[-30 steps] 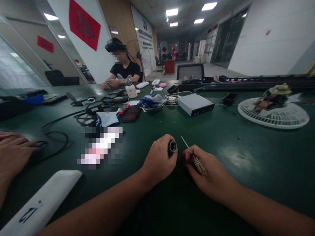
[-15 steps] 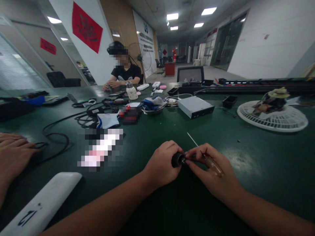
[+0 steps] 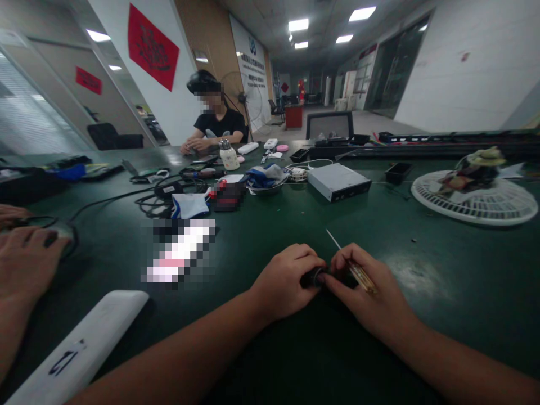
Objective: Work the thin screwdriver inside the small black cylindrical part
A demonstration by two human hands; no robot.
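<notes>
Head view: just right of lower center, the left hand [image 3: 291, 280] grips a dark round part [image 3: 313, 277] that the right hand's fingertips touch. Those right fingers also hold a screwdriver [image 3: 361, 277], its shaft pointing up-left.

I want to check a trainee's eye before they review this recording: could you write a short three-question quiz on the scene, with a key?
1. The shaft of the screwdriver in the right hand points: A, toward the camera; B, away from it.
2. True or false: the left hand holds a black cylindrical part.
3. Fill in: in this view, the optical drive lies to the ____ of the white fan grille.
Key: 1 B; 2 true; 3 left.
</notes>
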